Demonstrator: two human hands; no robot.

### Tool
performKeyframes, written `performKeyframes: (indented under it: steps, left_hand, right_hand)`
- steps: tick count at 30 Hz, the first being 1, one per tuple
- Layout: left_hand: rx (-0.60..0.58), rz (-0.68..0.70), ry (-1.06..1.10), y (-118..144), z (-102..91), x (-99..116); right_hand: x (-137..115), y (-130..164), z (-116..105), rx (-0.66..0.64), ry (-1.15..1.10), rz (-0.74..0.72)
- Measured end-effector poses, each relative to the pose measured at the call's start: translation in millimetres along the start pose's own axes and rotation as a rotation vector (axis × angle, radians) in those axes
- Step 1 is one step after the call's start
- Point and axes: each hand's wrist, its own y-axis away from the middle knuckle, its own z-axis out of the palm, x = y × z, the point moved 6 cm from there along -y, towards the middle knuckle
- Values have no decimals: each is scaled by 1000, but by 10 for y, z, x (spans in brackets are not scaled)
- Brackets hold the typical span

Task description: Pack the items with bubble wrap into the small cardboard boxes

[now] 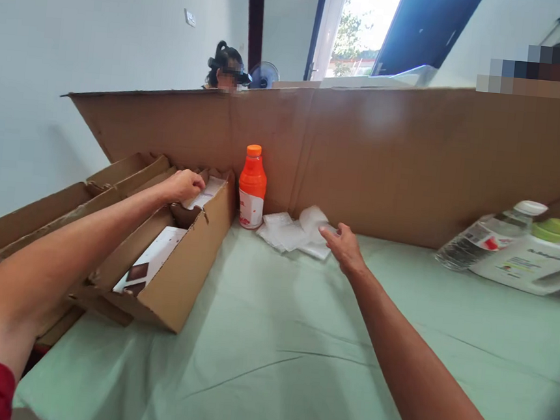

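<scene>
My left hand point(184, 186) is over the far compartment of a cardboard box point(192, 254) at the left. Its fingers are curled down, closed, near a white packet point(208, 192) in that compartment; whether they grip anything is hidden. In the near compartment lies a white box with dark brown squares point(151, 261). My right hand point(346, 247) is at the right end of several white, translucent packing sheets point(283, 231) on the table. Its thumb and fingers are apart, and the tips reach the edge of the sheets.
An orange bottle point(252, 188) stands between the box and the sheets. A tall cardboard panel point(387, 154) closes off the back. On the right are a tilted clear bottle point(488, 235) and a white jug point(525, 264). Beyond the panel sits another person point(227, 61).
</scene>
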Motion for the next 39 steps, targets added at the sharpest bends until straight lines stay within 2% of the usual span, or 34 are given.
performKeyframes:
  steps: [2,5,8,11,13,15,17,19,20,22,24,26,28,30,32,34,37,39]
  left_hand:
    - [-128,-12,-59,-222,201,1]
    - [-304,-31,-128,-412,494,-23]
    - [-360,-54,-164,-474,663,-42]
    - [-289,-79,-161,-468,634,-40]
    - [-174,-97,-139,-431,464,-37]
    - [-23,-117,-117,-343,184,-34]
    - [175,-120,-63,-169,-161,-3]
    - [388,-65,74,110,-465,90]
    - [478,-12,167,284,-565,165]
    - [537,133,323,652,-590,379]
    - [474,318,363,1009,-404,676]
    - [367,524,340,1331,-87,984]
    - [289,656,281,1565,240,1195]
    - [203,713,235,1683,491,1291]
    - [129,730,256,1707,581,1285]
    - [121,721,335,1665,472,1182]
    - [233,626,422,1481,60,825]
    - [327,473,417,1273,-237,456]
  right_hand:
    - [216,111,9,14,13,-1]
    - [508,421,77,22,28,-14]
    - [652,650,121,51,29,-39]
    - [653,719,110,80,25,-77]
    - [618,724,69,98,23,-96]
    - [554,735,-4,136,36,-116]
    - [434,768,-78,170,30,-136]
    - [231,822,-100,138,-31,-141]
    - [98,858,-77,83,-86,-131]
    - [-237,956,25,-84,-235,-106]
    - [-632,1086,154,-264,-427,-94]
    - [-1010,1206,251,-379,-616,-95]
    - [-1274,1275,326,-424,-738,-65]
    - [-1386,1279,393,-411,-769,-3]
    - [-1366,1217,450,-362,-749,53]
    - [-1251,1074,486,-278,-729,82]
    - [-974,665,500,-137,-710,97]
    - [-782,269,441,-22,-619,70]
